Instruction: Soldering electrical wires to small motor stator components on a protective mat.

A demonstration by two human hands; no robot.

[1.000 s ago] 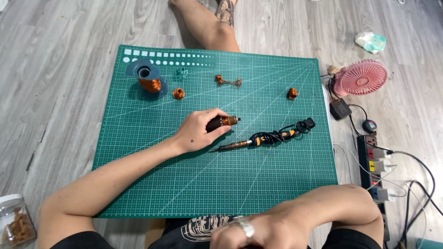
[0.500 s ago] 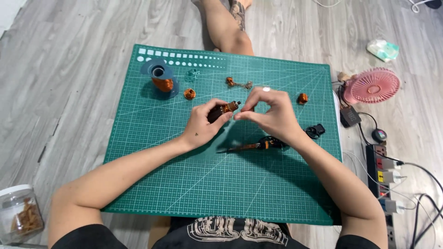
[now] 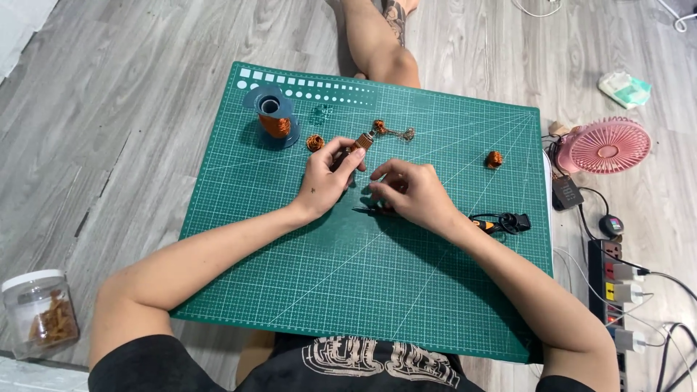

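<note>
My left hand (image 3: 325, 180) holds a small brown and copper cylinder (image 3: 359, 144) by its lower end, tilted up over the green cutting mat (image 3: 305, 290). My right hand (image 3: 408, 193) lies just right of it, fingers curled down over a black and orange pen-shaped tool (image 3: 488, 223) that rests on the mat. The tool's dark tip (image 3: 363, 210) pokes out left of the hand, and its corded end (image 3: 514, 221) lies to the right. The grip under the palm is hidden.
A blue spool of copper wire (image 3: 273, 116) stands at the mat's far left. Small copper coils (image 3: 314, 142) (image 3: 494, 159) and a coil with wire leads (image 3: 390, 131) lie nearby. A pink fan (image 3: 607, 145), power strip (image 3: 618, 290), jar (image 3: 40, 312) and a bare leg (image 3: 377, 43) surround the mat.
My right hand came up from my lap to the cylinder, then dropped onto the tool. My left hand lifted the cylinder and moved it toward the far side.
</note>
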